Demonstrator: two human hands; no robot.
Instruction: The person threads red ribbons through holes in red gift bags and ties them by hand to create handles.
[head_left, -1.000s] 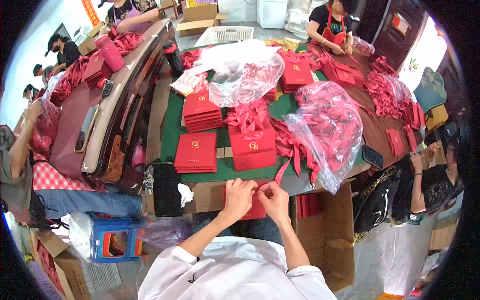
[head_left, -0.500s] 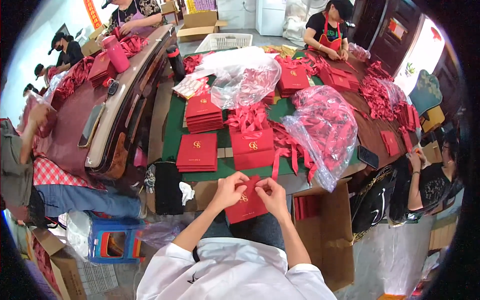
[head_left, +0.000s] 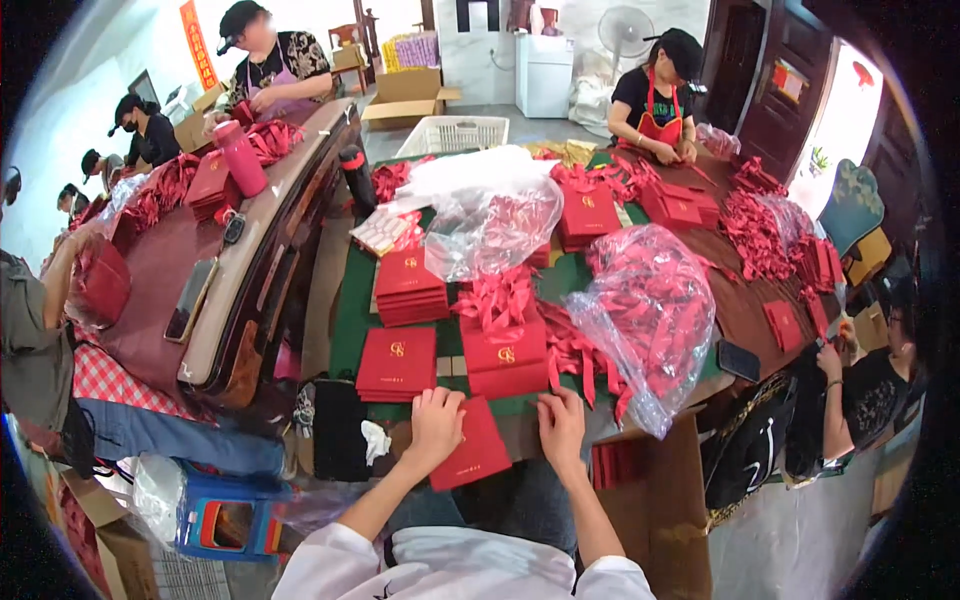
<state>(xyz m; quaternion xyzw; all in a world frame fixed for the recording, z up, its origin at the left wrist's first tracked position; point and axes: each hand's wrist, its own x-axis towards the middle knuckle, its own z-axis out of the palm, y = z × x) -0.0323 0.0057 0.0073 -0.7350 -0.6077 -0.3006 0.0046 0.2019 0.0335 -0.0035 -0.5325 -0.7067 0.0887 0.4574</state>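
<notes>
Perhaps the red bag (head_left: 476, 450) slips if my left fingers (head_left: 451, 402), pinching one edge, loosen; whether right fingers (head_left: 570, 402) grasp anything, I cannot tell.

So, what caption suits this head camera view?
Left hand holds a flat red gift bag, right hand near red ribbons.

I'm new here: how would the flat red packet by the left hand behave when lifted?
The red packet is probably fairly stiff, as its edges look straight. It also looks thin and flat, so it is likely light.
</notes>
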